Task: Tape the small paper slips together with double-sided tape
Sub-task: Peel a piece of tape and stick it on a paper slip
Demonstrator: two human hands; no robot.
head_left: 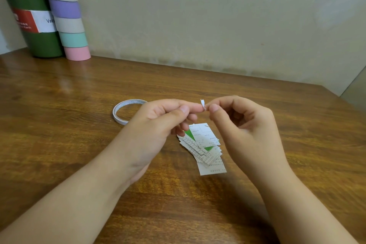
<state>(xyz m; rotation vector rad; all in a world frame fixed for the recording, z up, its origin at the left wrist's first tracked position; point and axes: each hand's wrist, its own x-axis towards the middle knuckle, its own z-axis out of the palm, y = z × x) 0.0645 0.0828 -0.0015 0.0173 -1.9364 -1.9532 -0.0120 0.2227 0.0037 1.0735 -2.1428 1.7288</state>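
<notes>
Mid-frame, left hand and right hand both pinch a tape bit above the slips. Likely peeling backing: pull slowly, keep adhesive off fingertips.

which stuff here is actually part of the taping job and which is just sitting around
In use: small tape piece pinched between both hands (left, right); tape roll; pile of paper slips.

Just lying about: green bottle; pastel striped tube.
</notes>
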